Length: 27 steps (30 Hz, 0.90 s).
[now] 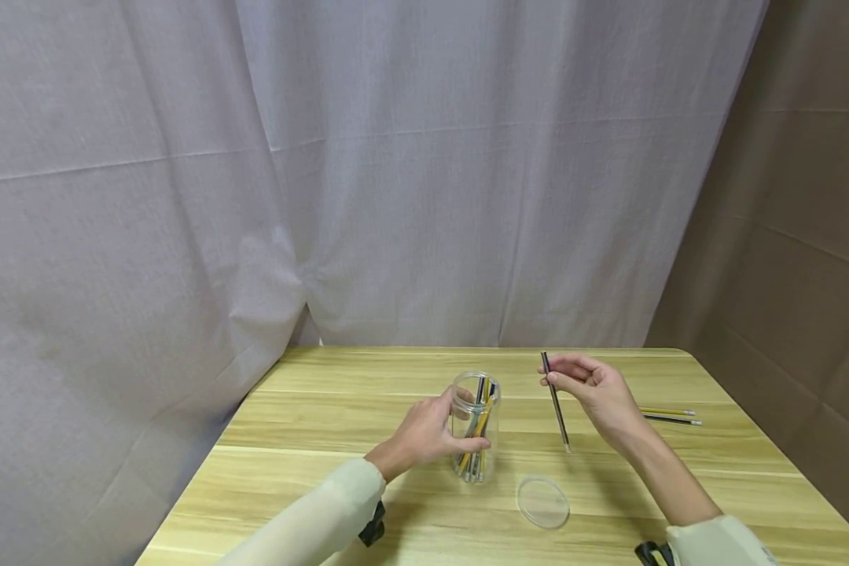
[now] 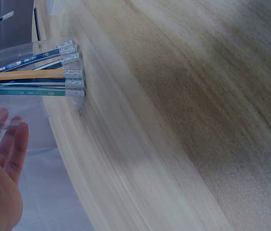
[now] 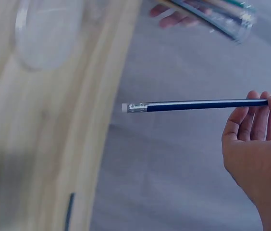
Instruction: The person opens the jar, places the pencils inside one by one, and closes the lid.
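Note:
A clear jar [image 1: 494, 424] stands on the table, with my left hand [image 1: 428, 431] gripping its side, thumb across the front. Inside lean several pencils [image 2: 34, 74], blue, green and yellow-orange, their eraser ends at the bottom. To the right of the jar, my right hand [image 1: 604, 399] pinches a dark blue pencil [image 3: 198, 105] near its upper end between thumb and fingertips. That pencil slants in the air, its white eraser [image 3: 124, 108] pointing down.
A round clear lid [image 1: 543, 503] lies in front of the jar, to its right. Beyond my right wrist, a yellow pencil [image 1: 668, 411] and a dark pencil [image 1: 679, 421] lie on the wooden table [image 1: 290, 472]. Grey curtain [image 1: 424, 196] hangs behind.

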{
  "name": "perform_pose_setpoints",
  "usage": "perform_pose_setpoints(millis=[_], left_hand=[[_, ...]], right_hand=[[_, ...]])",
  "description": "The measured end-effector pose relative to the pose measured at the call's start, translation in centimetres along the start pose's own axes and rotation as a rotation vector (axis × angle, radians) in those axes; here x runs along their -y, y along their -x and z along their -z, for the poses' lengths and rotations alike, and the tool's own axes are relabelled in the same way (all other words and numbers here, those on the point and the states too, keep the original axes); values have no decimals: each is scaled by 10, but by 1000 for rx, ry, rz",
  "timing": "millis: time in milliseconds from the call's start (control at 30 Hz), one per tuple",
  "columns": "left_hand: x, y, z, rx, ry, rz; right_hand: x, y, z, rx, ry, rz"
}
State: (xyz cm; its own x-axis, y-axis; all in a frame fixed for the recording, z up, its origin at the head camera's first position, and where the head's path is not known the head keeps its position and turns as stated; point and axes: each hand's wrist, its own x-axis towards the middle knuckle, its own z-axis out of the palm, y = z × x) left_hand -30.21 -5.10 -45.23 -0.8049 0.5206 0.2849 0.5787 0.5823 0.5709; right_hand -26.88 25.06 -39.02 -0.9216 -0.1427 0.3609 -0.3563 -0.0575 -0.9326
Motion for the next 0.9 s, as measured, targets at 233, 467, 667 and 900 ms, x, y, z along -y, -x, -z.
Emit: perform_pose_setpoints(millis=[233, 467, 667, 900], left_hand=[[1, 0, 0, 4, -2, -1], [0, 0, 2, 9, -1, 2], [-1, -1, 2, 12, -1, 3], [0, 0, 1, 11, 2, 3]], right_hand=[[29, -5, -18, 32, -117, 82], [64, -11, -35, 21, -243, 168], [89, -14, -52, -38, -291, 242], [104, -17, -72, -52, -340, 336]])
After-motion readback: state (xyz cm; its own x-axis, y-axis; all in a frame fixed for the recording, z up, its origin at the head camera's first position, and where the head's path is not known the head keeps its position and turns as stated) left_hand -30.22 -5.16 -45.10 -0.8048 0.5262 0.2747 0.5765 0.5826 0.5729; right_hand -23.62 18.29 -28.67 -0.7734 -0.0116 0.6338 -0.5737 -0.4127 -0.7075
